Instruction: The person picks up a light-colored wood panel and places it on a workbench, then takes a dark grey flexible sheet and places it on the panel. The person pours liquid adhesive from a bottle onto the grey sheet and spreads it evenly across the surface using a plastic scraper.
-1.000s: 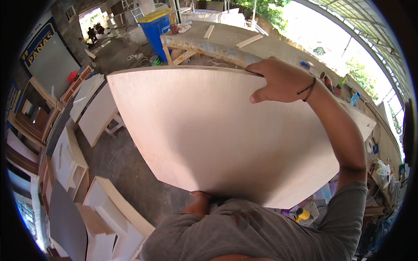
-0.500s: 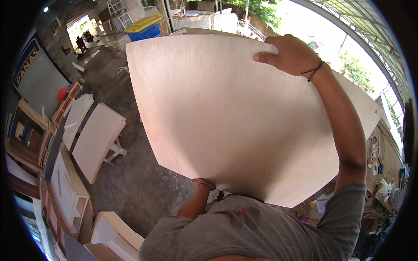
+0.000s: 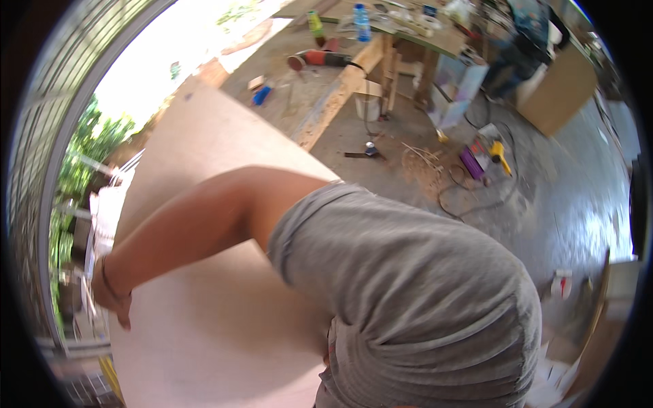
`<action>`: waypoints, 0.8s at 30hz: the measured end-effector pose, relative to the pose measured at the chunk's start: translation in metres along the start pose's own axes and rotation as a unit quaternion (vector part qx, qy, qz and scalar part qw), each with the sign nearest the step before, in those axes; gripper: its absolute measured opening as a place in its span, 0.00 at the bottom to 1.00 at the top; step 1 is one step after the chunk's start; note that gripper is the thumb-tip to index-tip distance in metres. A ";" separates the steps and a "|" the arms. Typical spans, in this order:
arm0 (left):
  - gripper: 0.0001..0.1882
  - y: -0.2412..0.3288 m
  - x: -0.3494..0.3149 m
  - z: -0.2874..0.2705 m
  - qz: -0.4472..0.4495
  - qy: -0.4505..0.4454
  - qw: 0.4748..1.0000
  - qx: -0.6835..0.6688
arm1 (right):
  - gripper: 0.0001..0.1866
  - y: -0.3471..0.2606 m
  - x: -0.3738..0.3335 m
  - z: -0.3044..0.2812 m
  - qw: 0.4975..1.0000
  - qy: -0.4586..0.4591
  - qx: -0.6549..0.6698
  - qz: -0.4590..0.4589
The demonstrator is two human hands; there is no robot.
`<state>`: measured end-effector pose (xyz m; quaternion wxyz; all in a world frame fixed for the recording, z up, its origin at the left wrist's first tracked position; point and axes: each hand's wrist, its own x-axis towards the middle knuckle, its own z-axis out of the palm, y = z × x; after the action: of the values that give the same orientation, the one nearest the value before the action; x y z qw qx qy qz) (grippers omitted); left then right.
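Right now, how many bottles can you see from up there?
2: a blue-capped bottle near the top centre, and a yellow-green bottle just to its left. The big panel and bench clutter may hide others.

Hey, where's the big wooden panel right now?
In the head view, the wooden panel is mostly left of centre, behind the right arm, with the right hand at its left edge.

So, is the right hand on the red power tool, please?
No, the right hand is at the edge of the pale panel, away from the power tool.
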<state>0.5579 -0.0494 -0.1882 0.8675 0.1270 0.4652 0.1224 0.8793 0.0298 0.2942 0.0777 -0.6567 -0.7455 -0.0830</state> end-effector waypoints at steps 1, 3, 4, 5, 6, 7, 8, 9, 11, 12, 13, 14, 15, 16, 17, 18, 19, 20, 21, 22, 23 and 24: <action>0.50 0.017 0.011 0.008 -0.014 -0.002 1.000 0.010 | 0.37 0.013 0.018 0.004 0.999 -0.021 0.029 0.008; 0.50 0.057 0.030 0.011 -0.031 -0.004 0.999 0.025 | 0.37 0.028 0.047 0.023 0.998 -0.019 0.042 0.044; 0.50 0.076 0.038 0.012 -0.033 -0.009 0.999 0.030 | 0.37 0.034 0.064 0.031 0.997 -0.017 0.045 0.057; 0.50 0.091 0.048 0.016 -0.041 -0.018 0.998 0.041 | 0.38 0.057 0.083 0.044 0.996 -0.066 0.039 0.037; 0.50 0.102 0.056 0.019 -0.054 -0.022 0.997 0.049 | 0.38 0.080 0.095 0.064 0.995 -0.059 0.039 0.067; 0.49 0.116 0.063 0.019 -0.057 -0.026 0.997 0.047 | 0.39 0.099 0.107 0.075 0.995 -0.049 0.038 0.083; 0.49 0.128 0.071 0.020 -0.065 -0.031 0.996 0.044 | 0.40 0.117 0.114 0.089 0.993 -0.045 0.034 0.101; 0.49 0.139 0.079 0.021 -0.072 -0.034 0.996 0.037 | 0.41 0.132 0.121 0.099 0.986 -0.057 0.062 0.140; 0.49 0.169 0.089 0.016 -0.067 -0.037 0.997 0.006 | 0.45 0.140 0.133 0.107 0.966 -0.086 0.122 0.212; 0.49 0.172 0.096 0.026 -0.078 -0.046 0.996 0.011 | 0.45 0.182 0.134 0.136 0.964 -0.045 0.108 0.240; 0.49 0.183 0.099 0.023 -0.069 -0.044 0.997 -0.007 | 0.43 0.187 0.147 0.149 0.957 -0.053 0.140 0.247; 0.49 0.194 0.100 0.023 -0.059 -0.044 0.997 -0.021 | 0.41 0.193 0.154 0.159 0.949 -0.058 0.169 0.258; 0.49 0.204 0.103 0.023 -0.052 -0.045 0.997 -0.029 | 0.40 0.202 0.154 0.167 0.939 -0.061 0.197 0.274; 0.49 0.210 0.107 0.026 -0.051 -0.048 0.997 -0.037 | 0.38 0.214 0.156 0.183 0.933 -0.063 0.198 0.294; 0.49 0.209 0.113 0.034 -0.062 -0.056 0.996 -0.044 | 0.37 0.242 0.145 0.203 0.941 -0.078 0.149 0.293; 0.49 0.211 0.116 0.038 -0.063 -0.061 0.995 -0.055 | 0.36 0.262 0.133 0.220 0.944 -0.031 0.143 0.295; 0.49 0.220 0.115 0.034 -0.048 -0.054 0.994 -0.076 | 0.36 0.252 0.144 0.210 0.933 -0.098 0.177 0.298; 0.49 0.221 0.116 0.038 -0.050 -0.056 0.994 -0.085 | 0.35 0.277 0.140 0.232 0.922 -0.101 0.192 0.320; 0.49 0.228 0.114 0.030 -0.035 -0.047 0.993 -0.106 | 0.34 0.260 0.147 0.228 0.932 -0.072 0.212 0.284; 0.49 0.231 0.114 0.030 -0.032 -0.048 0.991 -0.117 | 0.35 0.263 0.147 0.231 0.941 -0.071 0.183 0.277; 0.49 0.235 0.114 0.033 -0.028 -0.050 0.990 -0.127 | 0.35 0.271 0.151 0.238 0.947 -0.068 0.154 0.273; 0.49 0.236 0.113 0.033 -0.023 -0.050 0.989 -0.134 | 0.35 0.277 0.154 0.248 0.941 -0.083 0.163 0.284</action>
<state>0.6234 0.2057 -0.1792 0.9013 0.0046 0.4037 0.1572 1.1333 0.2693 0.0929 0.1418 -0.8241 -0.5349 0.1207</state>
